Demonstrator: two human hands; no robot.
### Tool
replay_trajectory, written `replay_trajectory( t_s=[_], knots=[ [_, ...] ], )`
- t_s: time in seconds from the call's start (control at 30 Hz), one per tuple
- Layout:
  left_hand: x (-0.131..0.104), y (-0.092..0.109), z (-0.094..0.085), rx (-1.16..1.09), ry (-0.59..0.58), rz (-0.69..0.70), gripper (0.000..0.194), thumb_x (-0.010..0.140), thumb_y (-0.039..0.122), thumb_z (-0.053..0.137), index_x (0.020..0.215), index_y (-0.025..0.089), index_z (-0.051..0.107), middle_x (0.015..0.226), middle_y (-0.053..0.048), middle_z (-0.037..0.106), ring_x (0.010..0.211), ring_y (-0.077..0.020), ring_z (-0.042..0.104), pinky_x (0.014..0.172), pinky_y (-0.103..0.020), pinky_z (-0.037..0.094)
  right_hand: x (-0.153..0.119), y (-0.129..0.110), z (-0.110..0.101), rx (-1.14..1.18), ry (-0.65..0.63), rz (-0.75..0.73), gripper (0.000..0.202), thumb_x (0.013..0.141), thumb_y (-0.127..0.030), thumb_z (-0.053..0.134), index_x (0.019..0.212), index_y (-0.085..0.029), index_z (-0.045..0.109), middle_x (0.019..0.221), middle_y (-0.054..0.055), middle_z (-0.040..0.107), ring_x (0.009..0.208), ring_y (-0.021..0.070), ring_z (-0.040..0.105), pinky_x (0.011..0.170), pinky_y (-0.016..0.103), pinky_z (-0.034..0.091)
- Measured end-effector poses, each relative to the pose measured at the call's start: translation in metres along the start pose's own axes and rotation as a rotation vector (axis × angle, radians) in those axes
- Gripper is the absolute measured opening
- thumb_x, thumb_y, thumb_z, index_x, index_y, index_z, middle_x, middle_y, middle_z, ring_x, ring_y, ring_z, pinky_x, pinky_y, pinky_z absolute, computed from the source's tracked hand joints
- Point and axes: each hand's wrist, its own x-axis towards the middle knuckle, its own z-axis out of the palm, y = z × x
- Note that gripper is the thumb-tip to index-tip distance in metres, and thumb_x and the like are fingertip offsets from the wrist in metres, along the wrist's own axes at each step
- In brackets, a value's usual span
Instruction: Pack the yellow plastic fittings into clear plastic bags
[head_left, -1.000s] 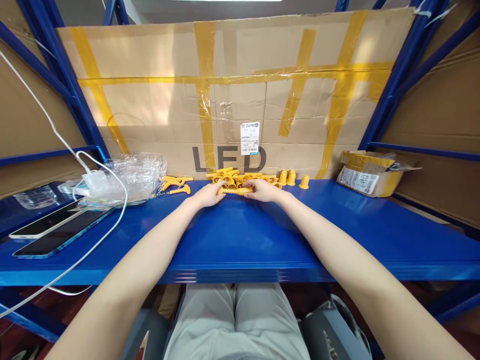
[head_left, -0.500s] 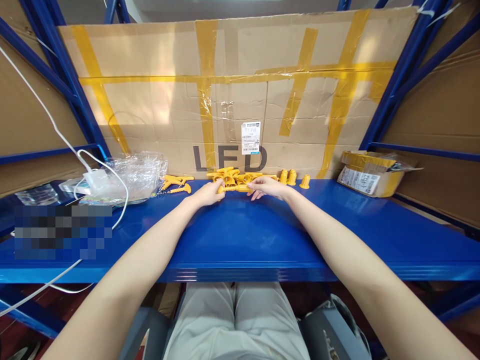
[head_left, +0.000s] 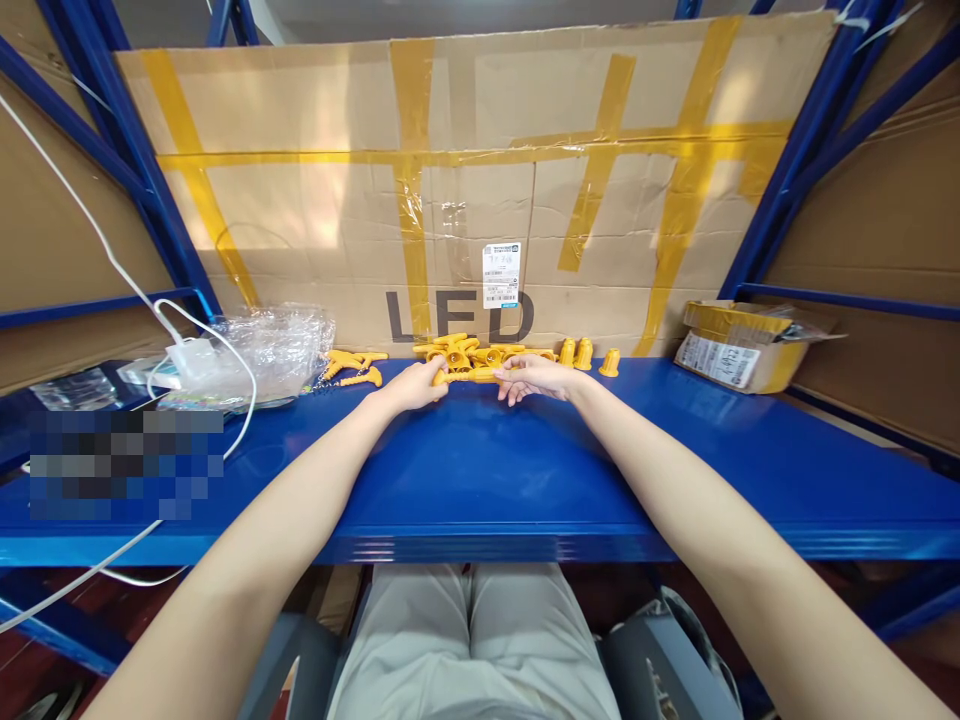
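1. With fingers of the left hand [head_left: 412,388] pinched, thumb pressed inward, on the left end of a slim yellow piece [head_left: 484,376]; remaining fingers folded together, too small to make out singly.
2. With thumb and forefinger of the right hand [head_left: 540,377] closed on the right end of the same piece; other fingers loosely bent and fanned slightly apart below. Cannot tell how firmly.
3. Held roughly level, just in front of the heap of yellow parts [head_left: 457,350], with a thinner middle stretch showing between the two hands. Cannot tell whether touching the heap.
4. Within the heap: hollow, cup-like ends turned forward, bar-like lengths lying across the top.
5. Just right of the heap, standing upright on the blue shelf [head_left: 480,470]: three yellow caps [head_left: 583,354], two side by side, one a little apart.
6. Left of the heap, lying down: a few yellow T-shaped handles [head_left: 367,377], with small chains [head_left: 326,372] among them.
7. Farther left of the heap: crumpled clear packaging [head_left: 262,350], then a white adapter [head_left: 193,362]; nearer the shelf edge, a pixelated dark patch [head_left: 124,460], contents hidden.
8. Well to the right of the heap: a small open carton [head_left: 780,368], yellow-taped and labelled.
9. Behind the heap: a tall cardboard panel [head_left: 315,220], crossed by yellow tape, bearing large dark letters and a white label [head_left: 502,275].
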Motion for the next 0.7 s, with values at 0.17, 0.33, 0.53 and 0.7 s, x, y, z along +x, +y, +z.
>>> replay_trajectory(
  t_s=[0.17,0.33,0.53,0.7],
  knots=[
    [-0.0008,0.0024,-0.0009,0.008,-0.008,0.011,0.025,0.08,0.027,0.048,0.104,0.022,0.052,0.077,-0.001,0.067,0.074,-0.0212,0.064,0.066,-0.028,0.045,0.0031,0.001,0.0035,-0.055,0.053,0.081,0.049,0.078,-0.067,0.056,0.074,-0.019,0.059,0.059,0.007,0.067,0.055,0.017,0.064,0.057,0.029,0.055],
    [0.0015,0.0009,0.0016,-0.009,0.023,0.011,0.021,0.078,0.028,0.05,0.099,0.022,0.052,0.08,-0.002,0.067,0.077,-0.022,0.064,0.065,-0.029,0.044,0.0059,0.0005,0.0052,-0.052,0.118,0.106,0.058,0.077,-0.075,0.049,0.078,-0.019,0.063,0.055,0.007,0.065,0.049,0.0172,0.062,0.052,0.03,0.054],
    [0.002,-0.0007,0.0011,0.037,0.028,-0.027,0.026,0.078,0.031,0.052,0.102,0.022,0.052,0.084,-0.004,0.067,0.078,-0.0235,0.063,0.065,-0.029,0.043,0.0018,-0.003,0.0038,0.017,0.113,0.038,0.049,0.077,-0.059,0.066,0.101,-0.016,0.06,0.085,0.009,0.073,0.056,0.0137,0.066,0.046,0.021,0.051],
    [0.0025,-0.0004,0.0017,0.074,0.057,-0.008,0.029,0.079,0.037,0.052,0.104,0.022,0.052,0.092,-0.006,0.068,0.084,-0.0258,0.064,0.064,-0.03,0.041,0.0019,-0.0039,0.0023,0.056,0.161,-0.129,0.041,0.074,-0.028,0.077,0.109,-0.017,0.059,0.091,0.006,0.071,0.07,0.0119,0.068,0.061,0.02,0.055]
  ],
)
